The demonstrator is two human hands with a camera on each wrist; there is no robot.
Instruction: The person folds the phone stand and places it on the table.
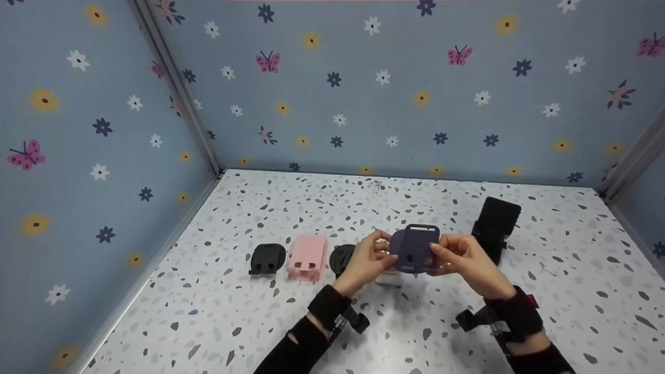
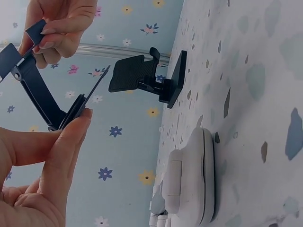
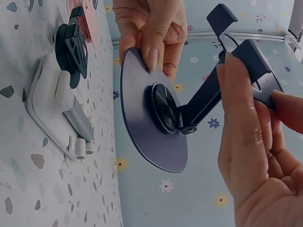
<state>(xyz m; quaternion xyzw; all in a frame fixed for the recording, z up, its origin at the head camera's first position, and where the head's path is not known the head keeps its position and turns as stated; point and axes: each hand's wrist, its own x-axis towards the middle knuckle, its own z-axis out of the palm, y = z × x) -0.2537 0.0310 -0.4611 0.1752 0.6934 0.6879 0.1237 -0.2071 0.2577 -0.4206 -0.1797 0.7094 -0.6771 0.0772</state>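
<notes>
A dark purple folding phone stand is held up above the table between both hands. My left hand pinches the edge of its rounded base plate between thumb and fingers. On the other side, my right hand pinches the slotted phone rest, with a thumb on its face. The hinged arm stands out at an angle from the base plate, seen in both wrist views. Below the held stand, a white folded stand lies on the table, mostly covered by the hands in the head view.
To the left lie a black folded stand, a pink stand and a round black stand, partly behind my left hand. An unfolded black stand stands behind my right hand. Patterned walls enclose the speckled table.
</notes>
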